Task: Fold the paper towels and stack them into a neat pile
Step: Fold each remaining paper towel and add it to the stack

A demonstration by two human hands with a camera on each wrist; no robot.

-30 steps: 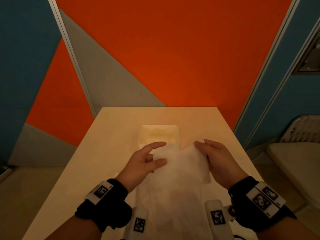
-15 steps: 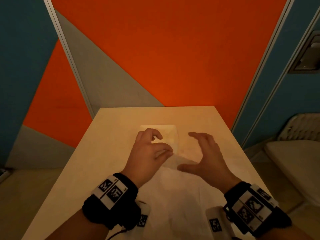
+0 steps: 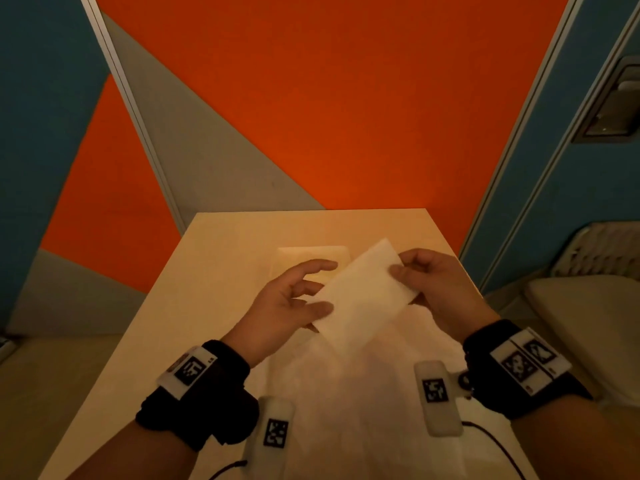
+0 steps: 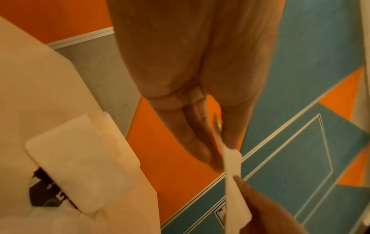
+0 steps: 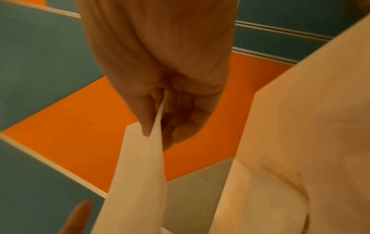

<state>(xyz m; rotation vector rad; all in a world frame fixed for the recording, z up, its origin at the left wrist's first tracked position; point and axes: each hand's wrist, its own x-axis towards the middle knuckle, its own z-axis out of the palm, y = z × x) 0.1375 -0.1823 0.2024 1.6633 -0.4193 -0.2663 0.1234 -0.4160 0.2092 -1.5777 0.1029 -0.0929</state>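
Matt paper towel (image 3: 363, 296); smooth pale table (image 3: 221, 258).

Orange, grey, teal wall panels (image 3: 329, 98), pale table (image 3: 214, 271), perhaps a chair (image 3: 585, 306)

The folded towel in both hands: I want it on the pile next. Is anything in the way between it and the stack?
Nothing visible. The folded towel is held between the left hand and right hand, above the table; the stack lies just beyond, its top bare.

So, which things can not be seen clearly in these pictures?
- How many towels the folded pile holds: head view, left hand and the held paper towel cover its near part.
- Right hand fingers under the towel: head view, the towel hides them.
- Flat sheets on the table: their count, too pale and blurred.
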